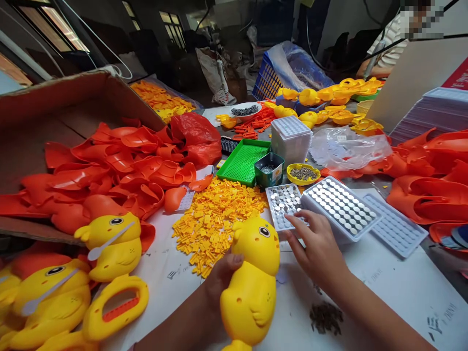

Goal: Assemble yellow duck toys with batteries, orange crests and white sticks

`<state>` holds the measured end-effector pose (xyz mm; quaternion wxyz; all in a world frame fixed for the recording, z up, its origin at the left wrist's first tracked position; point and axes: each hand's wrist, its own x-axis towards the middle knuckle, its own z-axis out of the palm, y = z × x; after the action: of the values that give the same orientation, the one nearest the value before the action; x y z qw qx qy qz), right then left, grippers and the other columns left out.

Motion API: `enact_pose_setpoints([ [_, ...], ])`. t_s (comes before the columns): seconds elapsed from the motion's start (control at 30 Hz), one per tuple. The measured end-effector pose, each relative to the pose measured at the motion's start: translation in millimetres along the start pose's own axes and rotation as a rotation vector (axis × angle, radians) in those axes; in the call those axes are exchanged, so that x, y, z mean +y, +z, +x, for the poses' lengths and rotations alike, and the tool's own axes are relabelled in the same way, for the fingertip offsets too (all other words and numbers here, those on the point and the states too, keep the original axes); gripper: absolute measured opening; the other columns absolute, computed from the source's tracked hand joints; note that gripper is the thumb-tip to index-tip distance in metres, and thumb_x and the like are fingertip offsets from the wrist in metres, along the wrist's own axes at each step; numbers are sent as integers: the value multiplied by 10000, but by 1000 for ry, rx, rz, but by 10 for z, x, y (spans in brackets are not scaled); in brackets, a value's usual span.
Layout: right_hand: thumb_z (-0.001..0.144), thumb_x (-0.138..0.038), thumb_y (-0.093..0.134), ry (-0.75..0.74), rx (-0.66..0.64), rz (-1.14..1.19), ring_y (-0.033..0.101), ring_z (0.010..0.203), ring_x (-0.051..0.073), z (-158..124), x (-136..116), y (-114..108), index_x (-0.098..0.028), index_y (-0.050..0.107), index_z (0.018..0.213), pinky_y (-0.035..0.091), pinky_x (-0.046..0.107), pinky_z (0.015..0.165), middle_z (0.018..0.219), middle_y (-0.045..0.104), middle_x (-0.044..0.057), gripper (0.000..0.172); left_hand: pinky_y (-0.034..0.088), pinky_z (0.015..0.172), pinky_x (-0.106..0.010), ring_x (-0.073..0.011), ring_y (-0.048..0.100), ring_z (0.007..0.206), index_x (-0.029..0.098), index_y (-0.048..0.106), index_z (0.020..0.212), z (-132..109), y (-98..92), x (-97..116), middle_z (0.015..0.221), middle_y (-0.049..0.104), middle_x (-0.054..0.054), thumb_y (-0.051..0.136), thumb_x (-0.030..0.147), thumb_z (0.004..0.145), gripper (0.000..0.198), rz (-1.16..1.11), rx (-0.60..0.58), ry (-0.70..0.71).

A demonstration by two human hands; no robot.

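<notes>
My left hand [227,273] is wrapped round a yellow plastic duck toy [252,297], held nearly upright with its printed eye facing me. My right hand [317,243] reaches over a white tray of button cells [280,199], its fingers stretched out and apart at the tray's near edge. Nothing shows between those fingers. Beside that hand stands a stack of trays filled with shiny round cells [341,204]. A heap of small orange-yellow plastic pieces [215,219] lies just beyond the duck.
Red plastic shells [120,156] spill from a cardboard box [54,105] on the left. Duck toys [117,243] lie in front. Farther back are a green tray [241,161], a dark tub [269,170] and a yellow dish of screws [303,174]. A person [389,48] sits at the far right.
</notes>
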<state>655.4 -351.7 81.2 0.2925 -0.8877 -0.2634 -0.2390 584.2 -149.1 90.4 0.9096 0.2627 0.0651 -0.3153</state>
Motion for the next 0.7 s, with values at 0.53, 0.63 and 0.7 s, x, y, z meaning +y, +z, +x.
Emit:
enact_pose_setpoints([
  [0.53,944,-239,524,17,-244,-389,512,886,282,165,3,271,-164,684,1056,338,368,681,1014,670,119,209,518,695,-295,-204,667,731,117,697,1014,-18,36,59,832,721,-71,689,369,686,414,49,5,76],
  [0.63,912,-134,534,20,-243,-327,523,809,253,146,63,252,-175,707,899,347,344,660,868,651,95,178,505,687,-280,-189,654,694,115,707,970,-10,19,51,781,714,-64,703,418,653,438,62,-1,18],
  [0.7,898,-88,516,22,-237,-277,528,762,237,126,109,251,-163,705,835,368,334,658,793,627,87,213,492,676,-268,-178,646,683,116,704,980,-9,8,46,773,711,-65,682,446,680,447,53,-28,6],
])
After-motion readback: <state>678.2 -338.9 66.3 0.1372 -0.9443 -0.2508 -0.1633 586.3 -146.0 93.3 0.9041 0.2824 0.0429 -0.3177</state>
